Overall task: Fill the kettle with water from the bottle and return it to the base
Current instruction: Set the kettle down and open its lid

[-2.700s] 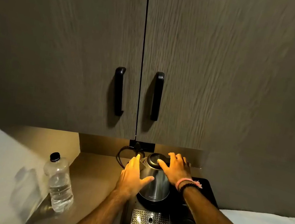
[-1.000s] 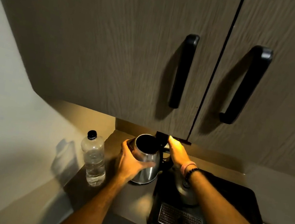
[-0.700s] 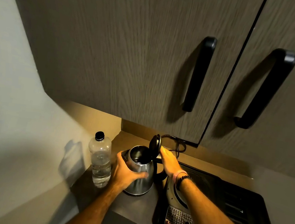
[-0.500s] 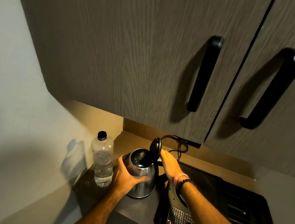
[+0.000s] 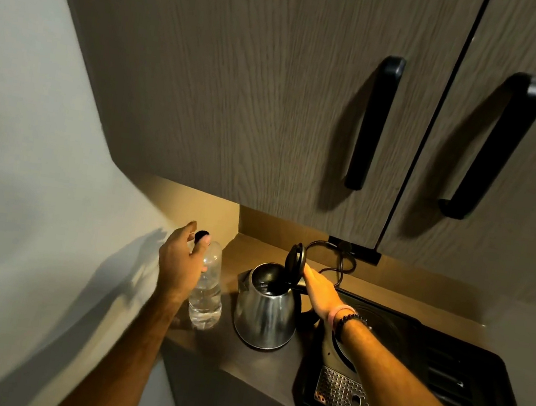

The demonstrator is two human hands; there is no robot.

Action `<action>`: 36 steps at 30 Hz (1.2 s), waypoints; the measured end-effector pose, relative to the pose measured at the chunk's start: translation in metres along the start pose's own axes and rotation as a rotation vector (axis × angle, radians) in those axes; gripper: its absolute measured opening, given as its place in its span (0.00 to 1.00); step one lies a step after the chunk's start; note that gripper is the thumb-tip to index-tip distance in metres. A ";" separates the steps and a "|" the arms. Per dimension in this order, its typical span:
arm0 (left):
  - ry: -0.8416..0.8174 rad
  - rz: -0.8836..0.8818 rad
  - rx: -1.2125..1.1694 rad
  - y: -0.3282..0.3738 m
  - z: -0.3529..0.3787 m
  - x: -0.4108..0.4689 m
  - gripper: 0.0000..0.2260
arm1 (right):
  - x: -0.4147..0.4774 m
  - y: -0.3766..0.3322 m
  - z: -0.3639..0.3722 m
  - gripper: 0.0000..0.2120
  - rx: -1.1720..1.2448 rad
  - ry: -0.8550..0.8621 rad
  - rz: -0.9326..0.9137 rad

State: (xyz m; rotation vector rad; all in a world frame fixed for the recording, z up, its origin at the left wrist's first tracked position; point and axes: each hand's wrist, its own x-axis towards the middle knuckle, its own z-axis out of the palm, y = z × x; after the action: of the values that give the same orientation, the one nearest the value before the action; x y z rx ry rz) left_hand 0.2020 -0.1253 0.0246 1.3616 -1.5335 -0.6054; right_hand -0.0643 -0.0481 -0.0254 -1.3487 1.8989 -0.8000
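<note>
Change: my left hand (image 5: 178, 267) has left the kettle (image 5: 266, 309) and gone to the bottle (image 5: 207, 292); the kettle now stands alone on the table (image 5: 258, 361), off its base (image 5: 375, 338).
Meaning: I think the pouring step starts now; the cap (image 5: 201, 236) is not yet off.
Left fingers: curled loosely around the bottle neck, thumb at the cap; whether the grip is firm I cannot tell.
Right hand (image 5: 319, 291): stretched flat, fingers released, touching the raised lid (image 5: 295, 263).
Kettle: just left of my right fingers, open.
</note>
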 end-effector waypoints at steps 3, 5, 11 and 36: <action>-0.089 0.033 0.036 -0.010 0.003 0.000 0.19 | -0.007 -0.005 -0.002 0.30 -0.146 -0.067 -0.042; -0.077 0.036 0.024 -0.012 0.003 0.003 0.17 | -0.008 -0.007 -0.003 0.33 -0.202 -0.068 -0.084; -0.020 -0.038 -0.068 -0.019 0.005 0.008 0.19 | -0.008 -0.006 -0.003 0.31 -0.197 -0.041 -0.104; -0.277 -0.264 0.331 -0.125 0.081 -0.139 0.10 | 0.014 0.010 0.001 0.23 -0.315 0.033 -0.175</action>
State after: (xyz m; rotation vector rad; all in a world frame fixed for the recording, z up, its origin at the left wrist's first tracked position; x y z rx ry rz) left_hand 0.1766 -0.0449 -0.1609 1.8122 -1.7440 -0.7512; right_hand -0.0724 -0.0584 -0.0364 -1.7217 2.0143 -0.6255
